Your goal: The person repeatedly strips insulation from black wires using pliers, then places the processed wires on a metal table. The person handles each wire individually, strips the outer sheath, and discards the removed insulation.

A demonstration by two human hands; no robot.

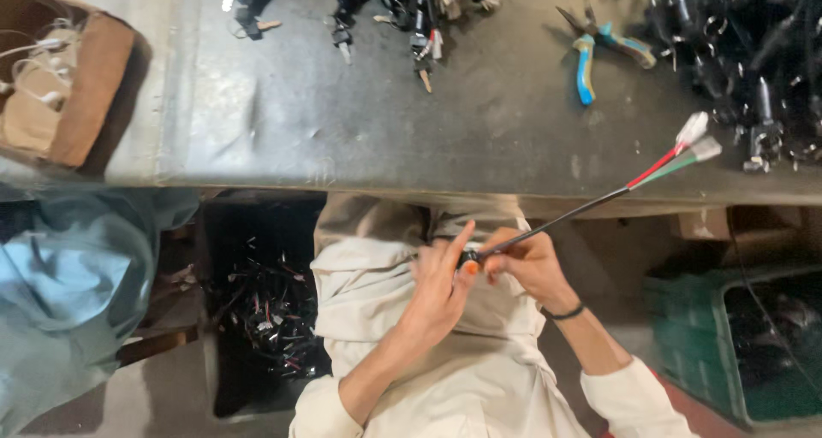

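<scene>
Both hands pinch the black cable [556,220] at its lower end over the lap, left hand [441,288] fingers steadying, right hand [531,262] gripping; best kept short-gripped so white connectors [695,138] clear the surface [385,121].

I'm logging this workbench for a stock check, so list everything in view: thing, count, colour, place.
cable: one, black sheath, red, green and pale wires ending in white plugs, held in both hands, reaching up to the bench edge
pliers: one pair, blue and yellow grips, bench top right
bench: one, dark grey, across the top
loose connectors: a heap, too many to count, black, bench top middle
black parts pile: one heap, bench right end
cardboard box: one, brown, holds white wires, top left
dark bin: one, black parts inside, under the bench, left of the person
green crate: one, lower right
blue cloth: one, far left
left hand: on the cable's black end
right hand: gripping the cable
</scene>
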